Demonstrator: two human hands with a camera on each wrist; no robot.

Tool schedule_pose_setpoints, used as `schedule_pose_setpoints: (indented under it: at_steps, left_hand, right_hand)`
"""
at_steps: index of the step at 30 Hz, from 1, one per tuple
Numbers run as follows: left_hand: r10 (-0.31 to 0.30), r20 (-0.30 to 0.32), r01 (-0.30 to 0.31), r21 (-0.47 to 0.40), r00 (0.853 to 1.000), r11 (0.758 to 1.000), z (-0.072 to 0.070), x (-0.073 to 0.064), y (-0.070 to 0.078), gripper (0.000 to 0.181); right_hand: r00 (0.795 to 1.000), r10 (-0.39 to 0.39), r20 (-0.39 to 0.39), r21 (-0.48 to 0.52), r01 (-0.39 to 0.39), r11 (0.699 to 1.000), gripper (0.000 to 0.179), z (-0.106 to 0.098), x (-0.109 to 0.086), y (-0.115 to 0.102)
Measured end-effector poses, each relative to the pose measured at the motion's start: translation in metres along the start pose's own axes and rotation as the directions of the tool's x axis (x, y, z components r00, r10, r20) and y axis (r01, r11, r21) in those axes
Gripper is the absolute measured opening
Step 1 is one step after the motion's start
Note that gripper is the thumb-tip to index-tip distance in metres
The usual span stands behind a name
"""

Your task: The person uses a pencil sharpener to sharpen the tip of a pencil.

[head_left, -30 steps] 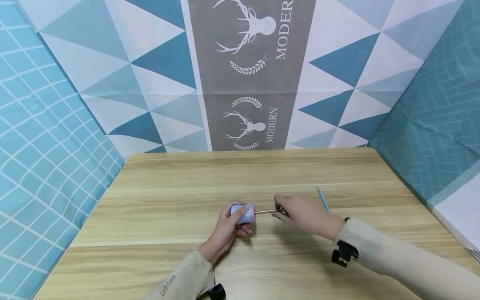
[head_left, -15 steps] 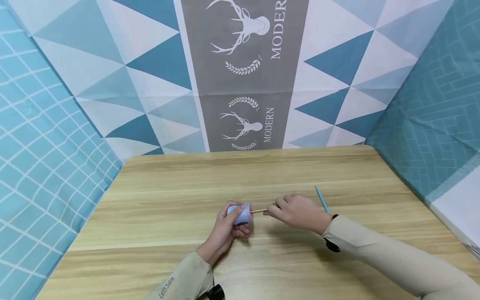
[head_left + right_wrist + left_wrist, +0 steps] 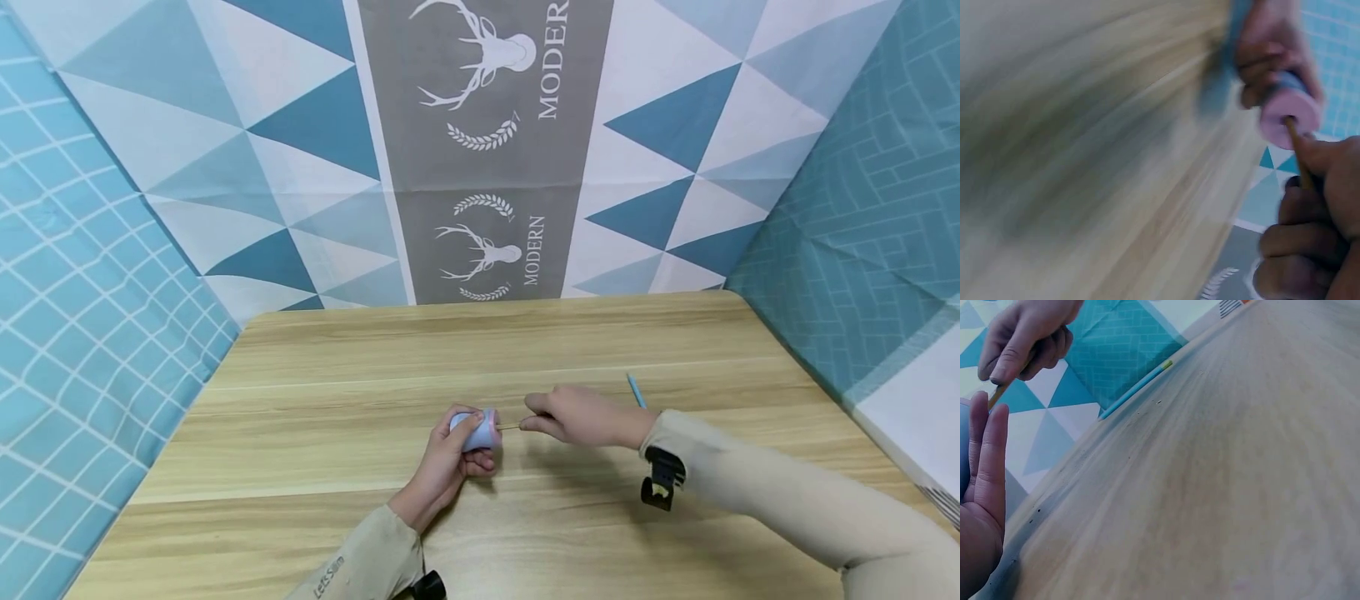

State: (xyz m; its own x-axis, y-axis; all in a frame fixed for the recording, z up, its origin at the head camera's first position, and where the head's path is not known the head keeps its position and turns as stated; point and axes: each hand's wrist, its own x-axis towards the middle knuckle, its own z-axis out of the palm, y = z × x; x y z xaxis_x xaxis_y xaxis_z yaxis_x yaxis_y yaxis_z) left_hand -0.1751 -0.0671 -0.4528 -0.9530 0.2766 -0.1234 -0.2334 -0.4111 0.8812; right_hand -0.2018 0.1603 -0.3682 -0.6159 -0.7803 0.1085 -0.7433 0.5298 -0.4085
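My left hand grips a small light-blue cylinder with a pink end, a pencil sharpener, thumb across its side. In the right wrist view, the sharpener's pink face has a round hole with a thin gold-brown pencil in it. My right hand pinches that pencil between thumb and curled fingers, close to the sharpener. In the left wrist view, two left fingers stretch up beside the sharpener, whose body is mostly out of frame.
A light-blue pencil lies on the wooden table behind my right wrist, partly hidden by it in the head view. A white block-like thing stands at the right edge. Patterned cloth walls rise behind the table and at both sides.
My right hand has moved left toward the sharpener and turned back and forth, and less of the pencil shows between the hands. The left hand holds the sharpener about as before.
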Motion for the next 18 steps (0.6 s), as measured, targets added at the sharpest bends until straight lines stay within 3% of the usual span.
schedule_pose_setpoints:
  at_steps: [2,3,5,8,9,10,12,14,18]
  left_hand:
    - [0.000,0.005,0.000,-0.001,1.000,1.000,0.000,0.000,0.001,0.004]
    - [0.001,0.009,-0.001,0.000,1.000,1.000,0.001,-0.001,0.001,0.004]
    - [0.004,0.018,-0.004,0.007,1.000,1.000,0.001,-0.001,0.001,0.004]
    - [0.020,0.026,-0.020,0.016,0.999,1.000,0.000,-0.001,0.001,0.006]
    - [0.026,0.027,-0.026,0.020,0.999,0.999,0.000,-0.001,0.002,0.006]
    - [0.031,0.029,-0.031,0.024,0.999,0.999,-0.001,-0.001,0.002,0.007]
    - [0.037,0.033,-0.038,0.036,0.999,0.999,-0.002,-0.001,0.002,0.009]
    - [0.039,0.034,-0.040,0.045,0.999,0.998,-0.003,0.000,0.003,0.011]
    - [0.034,0.041,-0.036,0.052,0.999,0.998,-0.003,0.001,0.002,0.012]
  right_hand:
    - [0.988,0.101,0.120,0.194,-0.123,0.973,0.039,-0.007,0.004,0.002]
    - [0.971,0.150,0.188,0.284,-0.200,0.938,0.041,-0.010,0.006,0.003]
    - [0.906,0.253,0.340,0.419,-0.386,0.822,0.043,-0.015,0.009,0.006]
    - [0.792,0.339,0.508,0.495,-0.590,0.637,0.044,-0.019,0.012,0.010]
    - [0.767,0.349,0.538,0.500,-0.624,0.601,0.044,-0.020,0.014,0.011]
    - [0.753,0.357,0.553,0.498,-0.642,0.582,0.044,-0.020,0.014,0.012]
    - [0.761,0.360,0.540,0.502,-0.635,0.588,0.043,-0.020,0.014,0.012]
    - [0.791,0.369,0.488,0.492,-0.598,0.632,0.042,-0.019,0.013,0.009]
    - [0.905,0.308,0.295,0.384,-0.407,0.829,0.040,-0.015,0.007,0.005]
